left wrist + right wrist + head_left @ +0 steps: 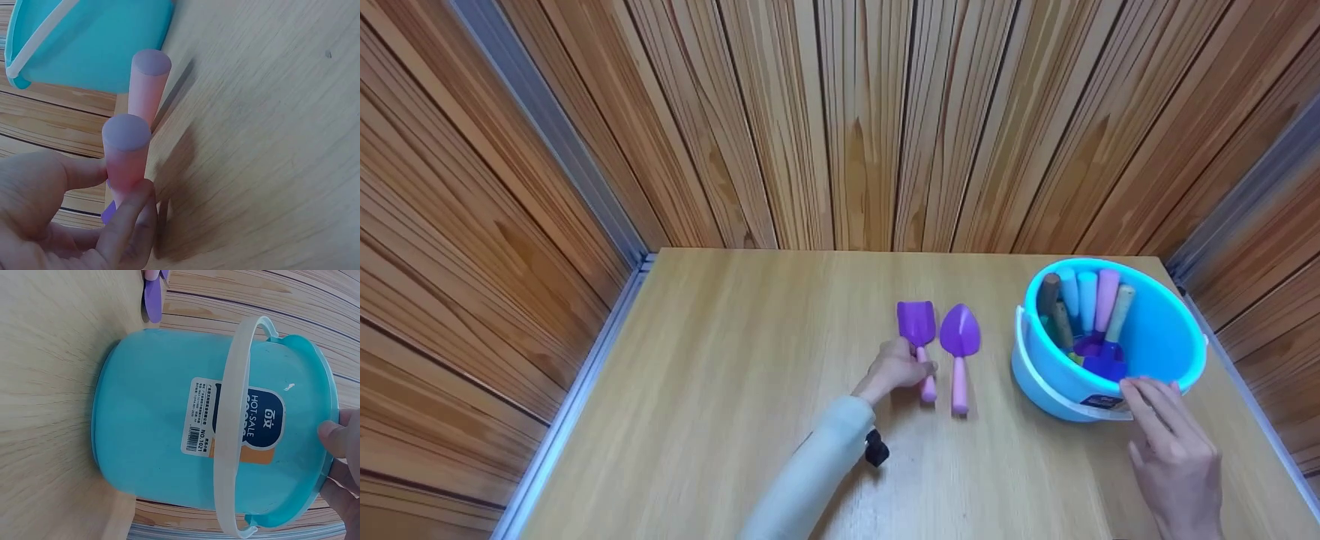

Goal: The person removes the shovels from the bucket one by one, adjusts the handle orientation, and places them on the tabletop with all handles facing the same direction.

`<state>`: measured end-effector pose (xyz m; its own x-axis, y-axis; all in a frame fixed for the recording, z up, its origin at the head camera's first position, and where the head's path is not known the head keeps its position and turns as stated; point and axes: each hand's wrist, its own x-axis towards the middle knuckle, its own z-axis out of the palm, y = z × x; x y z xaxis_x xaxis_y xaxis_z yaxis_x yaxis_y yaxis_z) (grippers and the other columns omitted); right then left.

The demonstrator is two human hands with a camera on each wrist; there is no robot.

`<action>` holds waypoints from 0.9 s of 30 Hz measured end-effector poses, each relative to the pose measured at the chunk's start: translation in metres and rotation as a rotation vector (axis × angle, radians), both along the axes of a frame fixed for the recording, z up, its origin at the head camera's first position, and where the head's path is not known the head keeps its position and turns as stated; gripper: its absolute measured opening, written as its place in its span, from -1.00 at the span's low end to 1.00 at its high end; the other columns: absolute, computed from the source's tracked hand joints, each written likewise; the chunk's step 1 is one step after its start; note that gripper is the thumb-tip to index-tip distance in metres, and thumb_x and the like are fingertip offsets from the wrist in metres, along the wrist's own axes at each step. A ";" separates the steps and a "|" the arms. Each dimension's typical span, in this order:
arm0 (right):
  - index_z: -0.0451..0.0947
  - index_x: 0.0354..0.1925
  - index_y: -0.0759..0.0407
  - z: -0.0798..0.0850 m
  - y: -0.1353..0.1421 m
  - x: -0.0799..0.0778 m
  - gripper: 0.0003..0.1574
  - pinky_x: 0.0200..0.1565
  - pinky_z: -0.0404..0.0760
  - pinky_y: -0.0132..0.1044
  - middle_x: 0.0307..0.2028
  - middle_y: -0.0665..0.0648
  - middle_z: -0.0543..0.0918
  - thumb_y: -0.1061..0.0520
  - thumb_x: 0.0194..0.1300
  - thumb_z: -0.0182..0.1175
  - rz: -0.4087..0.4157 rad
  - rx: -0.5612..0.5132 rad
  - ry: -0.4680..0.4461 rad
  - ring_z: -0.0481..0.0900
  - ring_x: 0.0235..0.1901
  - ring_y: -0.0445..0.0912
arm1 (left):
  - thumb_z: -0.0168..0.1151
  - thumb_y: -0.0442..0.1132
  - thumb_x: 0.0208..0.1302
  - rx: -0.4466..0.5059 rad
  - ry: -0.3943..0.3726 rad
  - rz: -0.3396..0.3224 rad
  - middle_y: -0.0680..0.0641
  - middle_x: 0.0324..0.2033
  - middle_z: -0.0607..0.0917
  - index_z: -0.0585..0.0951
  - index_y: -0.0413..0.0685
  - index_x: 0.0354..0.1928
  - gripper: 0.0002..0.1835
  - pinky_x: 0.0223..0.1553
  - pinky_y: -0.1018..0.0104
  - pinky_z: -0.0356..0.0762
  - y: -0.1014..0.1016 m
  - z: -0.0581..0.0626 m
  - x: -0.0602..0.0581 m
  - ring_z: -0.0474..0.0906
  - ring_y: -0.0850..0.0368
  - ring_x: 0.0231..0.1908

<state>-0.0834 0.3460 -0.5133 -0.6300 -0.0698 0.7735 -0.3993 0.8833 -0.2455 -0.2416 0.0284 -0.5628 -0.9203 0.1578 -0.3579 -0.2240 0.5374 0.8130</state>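
My left hand (894, 369) pinches the pink handle of a toy shovel (916, 322) with a square purple blade. Just right of it lies a toy trowel (960, 330) with a pointed purple blade and pink handle. In the left wrist view the shovel handle (126, 146) sits between thumb and fingers, the trowel handle (149, 84) behind. My right hand (1177, 450) grips the near rim of a blue bucket (1050, 382), thumb outside and fingers inside, as the right wrist view shows. Several tools with blue, pink, brown and tan handles (1086, 300) stand in the bucket.
The bucket's white carrying handle (230, 433) hangs down over its labelled front. A wood-grain tabletop (720, 390) lies beneath everything. Wood-plank panels (855, 127) rise behind and at both sides, with metal rails (577, 390) along the table's side edges.
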 end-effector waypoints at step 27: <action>0.71 0.18 0.32 0.005 -0.003 -0.002 -0.35 0.53 0.24 -0.31 0.08 0.43 0.76 0.62 0.12 0.43 -0.040 -0.069 -0.021 0.54 0.42 -0.16 | 0.40 -0.18 0.46 -0.079 0.084 -0.069 -0.08 -0.13 0.73 0.56 -0.15 0.30 -0.54 -0.09 0.19 0.68 -0.010 0.052 -0.014 0.65 0.11 -0.23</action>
<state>-0.0850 0.3429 -0.5084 -0.6475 0.0093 0.7620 -0.3578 0.8791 -0.3147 -0.2551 0.0179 -0.5104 -0.9354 0.1965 -0.2939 -0.1170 0.6125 0.7818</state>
